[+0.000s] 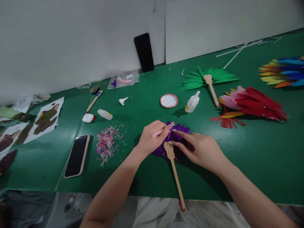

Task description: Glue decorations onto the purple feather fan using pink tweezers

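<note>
A fan of purple feathers [182,129] lies in front of me, its wooden handle [175,172] pointing toward me past the table edge. Small pale beads dot the handle's rounded head. My left hand [152,136] is closed around slim, pale tweezers [157,133], their tips hidden by my fingers above the feathers. On the fan's right side, my right hand [205,148] grips the feathers, with index finger and thumb bent toward the handle's head. Its other fingers are mostly hidden.
Left of my hands are a heap of colourful flakes [108,142], a phone [77,155] and a small bottle [104,114]. Beyond them stand a white lid [168,100] and a glue bottle [192,102]. At right lie a green feather fan [220,76] and a red one [258,103].
</note>
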{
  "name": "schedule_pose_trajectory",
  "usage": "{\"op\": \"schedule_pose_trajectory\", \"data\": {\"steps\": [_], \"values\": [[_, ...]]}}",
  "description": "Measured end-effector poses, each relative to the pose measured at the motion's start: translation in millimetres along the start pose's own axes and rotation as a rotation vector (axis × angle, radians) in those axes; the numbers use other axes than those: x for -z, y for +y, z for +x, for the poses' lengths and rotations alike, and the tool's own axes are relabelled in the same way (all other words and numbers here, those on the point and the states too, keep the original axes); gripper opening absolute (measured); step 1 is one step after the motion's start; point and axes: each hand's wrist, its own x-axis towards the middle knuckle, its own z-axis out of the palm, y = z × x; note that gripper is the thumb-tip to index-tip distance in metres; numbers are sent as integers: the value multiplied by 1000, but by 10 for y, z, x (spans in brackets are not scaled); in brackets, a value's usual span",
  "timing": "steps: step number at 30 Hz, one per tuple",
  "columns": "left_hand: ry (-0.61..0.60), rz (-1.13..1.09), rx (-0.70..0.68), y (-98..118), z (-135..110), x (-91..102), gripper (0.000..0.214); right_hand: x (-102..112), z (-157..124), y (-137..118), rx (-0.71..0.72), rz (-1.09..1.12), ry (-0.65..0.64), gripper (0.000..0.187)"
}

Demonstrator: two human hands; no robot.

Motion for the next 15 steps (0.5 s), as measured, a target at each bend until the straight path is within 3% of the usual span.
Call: {"op": "schedule_pose_trajectory", "data": {"steps": [15], "values": [[24,43,25,10,18,20,30,-12,-9,11,-2,17,-29,36]]}}
